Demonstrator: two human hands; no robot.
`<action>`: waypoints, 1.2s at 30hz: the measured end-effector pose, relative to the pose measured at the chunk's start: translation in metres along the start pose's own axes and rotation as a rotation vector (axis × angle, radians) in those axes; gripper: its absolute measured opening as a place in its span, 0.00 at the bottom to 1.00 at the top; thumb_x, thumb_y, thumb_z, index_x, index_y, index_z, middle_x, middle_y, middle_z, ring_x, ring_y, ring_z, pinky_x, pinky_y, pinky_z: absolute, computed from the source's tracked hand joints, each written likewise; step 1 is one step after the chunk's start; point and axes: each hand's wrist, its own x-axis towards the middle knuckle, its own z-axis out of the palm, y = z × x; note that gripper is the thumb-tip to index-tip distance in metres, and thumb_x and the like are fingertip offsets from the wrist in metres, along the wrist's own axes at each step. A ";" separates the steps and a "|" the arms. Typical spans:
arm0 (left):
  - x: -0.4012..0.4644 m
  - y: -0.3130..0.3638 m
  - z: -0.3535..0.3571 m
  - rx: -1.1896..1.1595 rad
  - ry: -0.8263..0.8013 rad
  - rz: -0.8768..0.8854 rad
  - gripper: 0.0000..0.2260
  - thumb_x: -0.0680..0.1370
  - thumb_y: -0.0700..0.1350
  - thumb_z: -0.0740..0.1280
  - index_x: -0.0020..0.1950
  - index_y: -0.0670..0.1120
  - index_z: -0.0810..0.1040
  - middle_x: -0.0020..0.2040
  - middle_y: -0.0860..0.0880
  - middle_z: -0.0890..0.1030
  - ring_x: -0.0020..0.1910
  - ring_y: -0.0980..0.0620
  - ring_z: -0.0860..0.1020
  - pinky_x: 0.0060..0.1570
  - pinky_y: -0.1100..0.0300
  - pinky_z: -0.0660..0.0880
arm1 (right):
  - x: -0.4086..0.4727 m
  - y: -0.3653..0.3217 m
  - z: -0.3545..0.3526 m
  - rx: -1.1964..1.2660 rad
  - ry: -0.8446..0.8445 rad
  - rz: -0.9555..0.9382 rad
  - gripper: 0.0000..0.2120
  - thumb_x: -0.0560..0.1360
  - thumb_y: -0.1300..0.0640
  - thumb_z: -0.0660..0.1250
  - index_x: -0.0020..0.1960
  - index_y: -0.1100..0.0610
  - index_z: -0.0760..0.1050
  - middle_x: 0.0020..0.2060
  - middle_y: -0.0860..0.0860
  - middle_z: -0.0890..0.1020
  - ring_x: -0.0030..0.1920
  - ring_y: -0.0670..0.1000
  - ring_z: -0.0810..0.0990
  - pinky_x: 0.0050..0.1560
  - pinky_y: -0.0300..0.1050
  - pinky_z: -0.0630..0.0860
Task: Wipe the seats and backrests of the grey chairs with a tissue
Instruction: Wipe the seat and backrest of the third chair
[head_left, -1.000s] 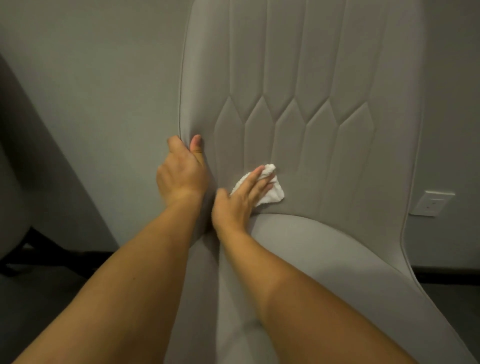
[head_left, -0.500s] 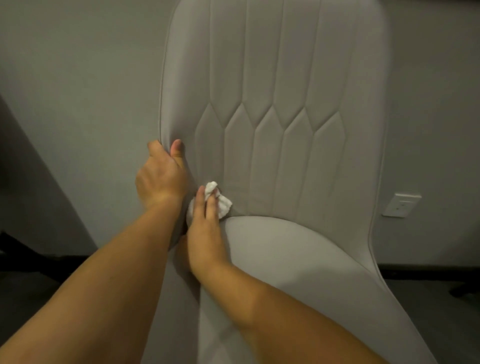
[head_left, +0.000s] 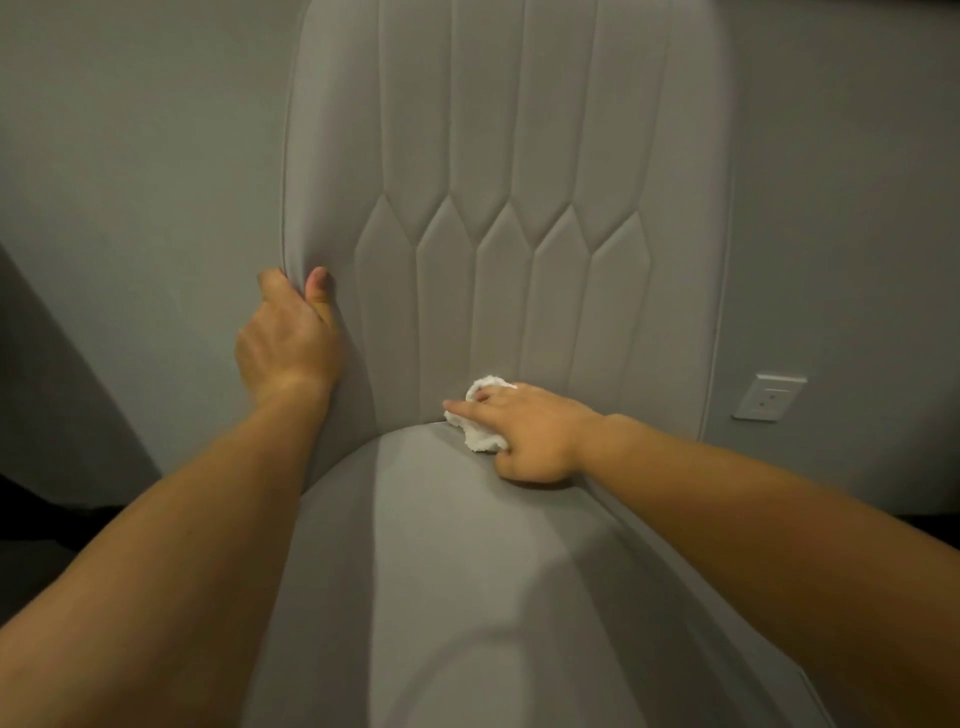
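Over the last half second the right hand (head_left: 530, 434) had slid the white tissue (head_left: 480, 415) rightward along the seat (head_left: 441, 545), so the crease was probably nearly done. Its fingers pressed the tissue, bunched beneath them, where seat met backrest (head_left: 509, 156). The left hand (head_left: 288, 343) gripped the backrest's left edge.
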 end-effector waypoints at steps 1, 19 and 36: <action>0.000 0.000 0.000 -0.004 -0.003 0.002 0.20 0.81 0.61 0.50 0.49 0.43 0.64 0.47 0.30 0.77 0.43 0.29 0.75 0.36 0.46 0.62 | -0.001 -0.001 0.004 -0.072 0.009 -0.028 0.36 0.73 0.48 0.58 0.79 0.44 0.53 0.74 0.48 0.65 0.76 0.50 0.57 0.75 0.50 0.58; 0.000 -0.002 0.001 0.004 0.021 0.009 0.22 0.80 0.61 0.49 0.51 0.42 0.65 0.48 0.30 0.77 0.44 0.29 0.74 0.38 0.45 0.62 | -0.057 0.049 -0.032 -0.857 0.241 -0.056 0.24 0.78 0.52 0.55 0.72 0.59 0.68 0.75 0.61 0.66 0.77 0.65 0.58 0.77 0.60 0.53; 0.001 -0.003 0.001 0.001 0.014 0.005 0.24 0.80 0.61 0.49 0.53 0.40 0.67 0.49 0.29 0.76 0.45 0.28 0.74 0.38 0.46 0.61 | -0.071 0.019 0.015 -0.335 0.163 0.140 0.20 0.82 0.43 0.54 0.63 0.55 0.74 0.61 0.56 0.77 0.70 0.57 0.67 0.75 0.51 0.56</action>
